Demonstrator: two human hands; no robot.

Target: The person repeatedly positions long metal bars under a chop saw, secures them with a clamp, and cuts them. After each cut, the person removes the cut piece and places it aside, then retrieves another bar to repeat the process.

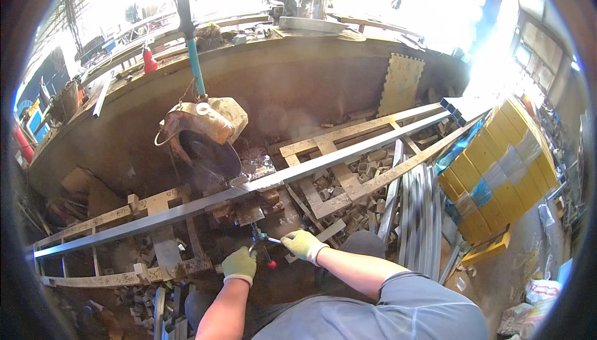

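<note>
My right hand [301, 245], in a pale yellow-green work glove, is closed on the end of a short bar handle [273, 240]. That bar joins a small clamp mechanism [258, 234] with a red knob [272, 265] below it. Beside the mechanism my left hand [240, 264], gloved the same way, has its fingers curled near a small shiny metal part; its grip is partly hidden. Beyond both hands a long grey metal tube [168, 217] lies across the saw bed. Over it hangs a cut-off saw with a dark round blade [214, 158] and a worn guard [233, 116].
Slatted support frames [367, 184] carry the tube on both sides, with many cut offcuts [373, 166] heaped beneath. At right stand loose metal profiles [418, 215] and a yellow stack [497, 172] wrapped with plastic. A cluttered bench [311, 44] runs behind the saw.
</note>
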